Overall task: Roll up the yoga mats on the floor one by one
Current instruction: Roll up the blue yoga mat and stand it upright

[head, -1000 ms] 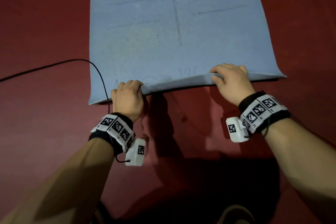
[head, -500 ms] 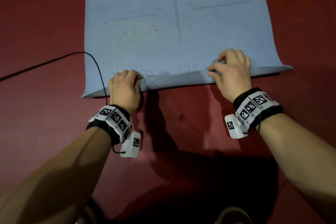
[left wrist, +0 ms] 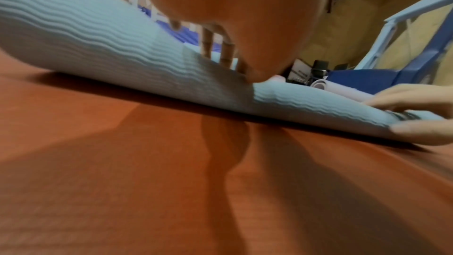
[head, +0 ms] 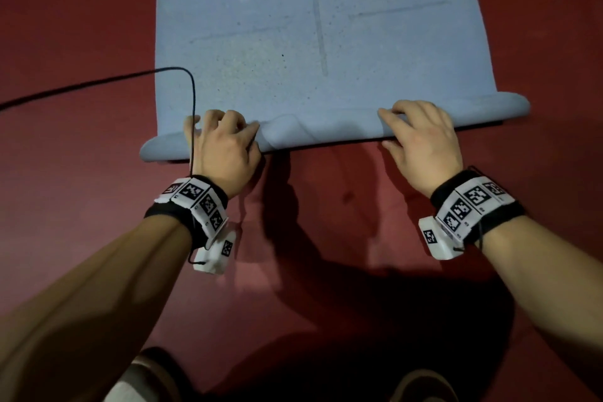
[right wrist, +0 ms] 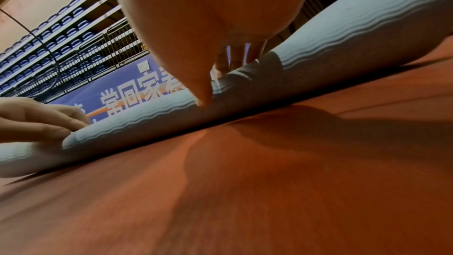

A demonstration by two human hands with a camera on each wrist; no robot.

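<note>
A pale blue yoga mat (head: 293, 26) lies flat on the red floor, stretching away from me. Its near edge is turned over into a low, loose roll (head: 326, 130) with a crease near the middle. My left hand (head: 225, 140) grips the roll near its left end, fingers curled over the top. My right hand (head: 421, 137) holds it toward the right, fingers on top and thumb at the near side. In the left wrist view the mat's ribbed underside (left wrist: 98, 46) curves up off the floor. In the right wrist view the roll (right wrist: 343, 32) sits under my fingers.
A black cable (head: 98, 81) crosses the floor from the left, over the mat's corner, to my left wrist. Red floor (head: 326, 238) lies between me and the roll. My shoes (head: 424, 385) show at the bottom. A rolled pale mat (left wrist: 331, 86) lies beyond, and blue stands (right wrist: 61, 32) rise behind.
The near edge, earlier only lifted, has been folded forward into a first turn of roll. Both hands have moved away from me with it.
</note>
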